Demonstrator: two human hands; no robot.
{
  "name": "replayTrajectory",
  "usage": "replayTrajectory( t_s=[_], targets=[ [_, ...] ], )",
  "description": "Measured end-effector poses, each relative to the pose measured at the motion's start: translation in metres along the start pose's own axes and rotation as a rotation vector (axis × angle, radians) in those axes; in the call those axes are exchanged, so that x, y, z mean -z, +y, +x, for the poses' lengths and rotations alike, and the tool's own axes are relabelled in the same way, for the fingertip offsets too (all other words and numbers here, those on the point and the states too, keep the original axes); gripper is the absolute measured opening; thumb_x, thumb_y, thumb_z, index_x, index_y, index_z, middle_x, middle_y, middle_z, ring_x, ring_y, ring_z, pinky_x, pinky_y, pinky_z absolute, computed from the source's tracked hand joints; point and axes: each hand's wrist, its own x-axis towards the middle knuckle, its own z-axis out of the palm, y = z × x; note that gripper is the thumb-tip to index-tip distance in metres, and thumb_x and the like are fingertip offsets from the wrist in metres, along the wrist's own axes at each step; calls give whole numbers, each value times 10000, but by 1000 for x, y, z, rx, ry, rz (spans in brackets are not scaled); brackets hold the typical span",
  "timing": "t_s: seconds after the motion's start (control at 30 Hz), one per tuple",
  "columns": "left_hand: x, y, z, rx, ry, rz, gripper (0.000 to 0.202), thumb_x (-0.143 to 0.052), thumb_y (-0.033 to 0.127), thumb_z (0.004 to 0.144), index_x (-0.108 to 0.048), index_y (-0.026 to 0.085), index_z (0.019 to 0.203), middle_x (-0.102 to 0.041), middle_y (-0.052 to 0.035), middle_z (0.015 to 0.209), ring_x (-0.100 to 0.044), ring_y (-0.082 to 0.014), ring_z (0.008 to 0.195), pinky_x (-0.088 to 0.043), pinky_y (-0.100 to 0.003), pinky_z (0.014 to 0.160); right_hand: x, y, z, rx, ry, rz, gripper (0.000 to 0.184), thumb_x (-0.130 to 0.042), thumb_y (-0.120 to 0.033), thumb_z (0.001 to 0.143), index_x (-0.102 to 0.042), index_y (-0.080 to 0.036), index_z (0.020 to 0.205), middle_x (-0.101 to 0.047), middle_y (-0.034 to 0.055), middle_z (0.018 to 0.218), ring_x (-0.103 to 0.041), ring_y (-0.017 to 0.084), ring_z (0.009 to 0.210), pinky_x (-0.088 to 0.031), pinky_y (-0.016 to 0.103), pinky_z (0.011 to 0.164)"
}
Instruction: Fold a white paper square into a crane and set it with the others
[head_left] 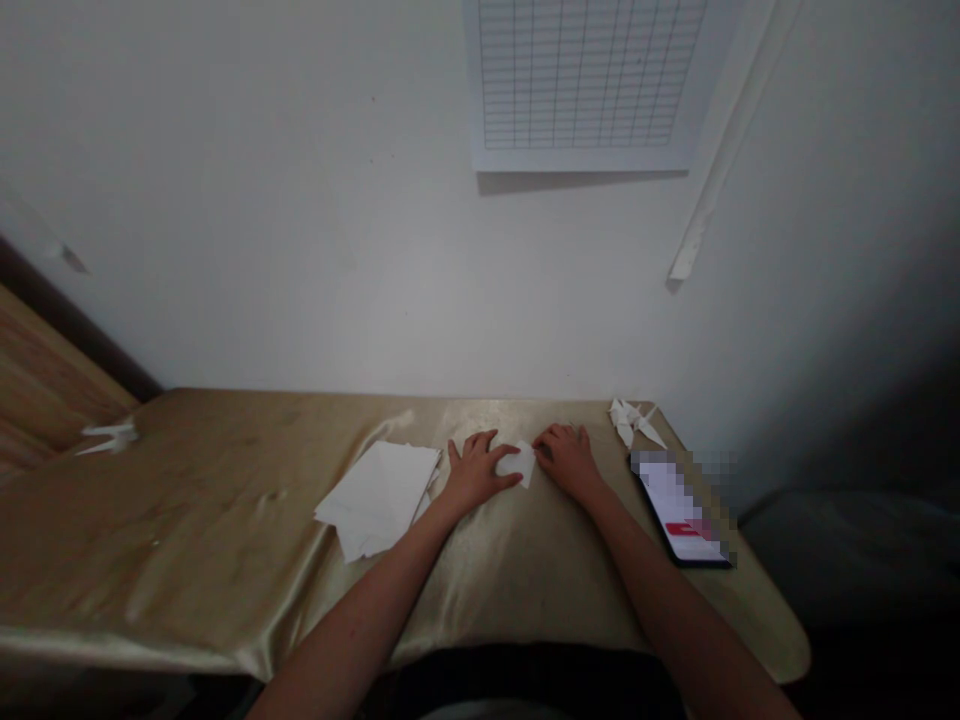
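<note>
A small folded piece of white paper (526,466) lies on the gold-coloured cloth between my two hands. My left hand (475,472) rests at its left side, fingers spread, with the thumb and index finger touching the paper. From the right, my right hand (568,458) has its fingers curled, their tips closed at the paper's upper right corner. Just left of my left hand is a loose stack of white paper sheets (382,490), partly fanned out.
White folded-paper figures (632,423) sit at the table's back right, above a phone (679,510) with a lit screen. Another folded-paper figure (111,436) lies far left. Behind the cloth-covered table (202,500) rises a white wall with a printed grid sheet (581,85).
</note>
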Motion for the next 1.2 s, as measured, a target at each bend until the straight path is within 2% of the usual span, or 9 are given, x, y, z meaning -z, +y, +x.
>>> replayTrajectory(
  t_s=[0.37, 0.67, 1.2],
  targets=[
    [-2, -1, 1, -3, -7, 15, 510, -683, 594, 848, -606, 452, 1332, -425, -61, 1575, -319, -378, 1467, -96, -803, 1120, -4, 3, 6, -18, 15, -4, 186, -532, -289, 961, -701, -275, 1038, -655, 57, 1170, -502, 264, 1222, -202, 556, 1136],
    [0, 0, 0, -1, -3, 10, 508, -688, 592, 848, -608, 452, 1329, -432, -65, 1572, -317, -368, 1471, -91, -797, 1127, -9, 8, 4, 0, 48, 50, 233, -482, -298, 989, -708, -275, 1044, -653, 59, 1156, -510, 256, 1187, -247, 506, 1106],
    [-1, -1, 0, 0, 1, 0, 506, -692, 598, 841, -609, 461, 1321, -438, -56, 1571, -306, -366, 1478, -83, -804, 1121, -5, 10, 3, -3, -2, 109, 184, -560, -315, 945, -697, -296, 1066, -640, 47, 1172, -491, 263, 1236, -158, 625, 1148]
  ],
)
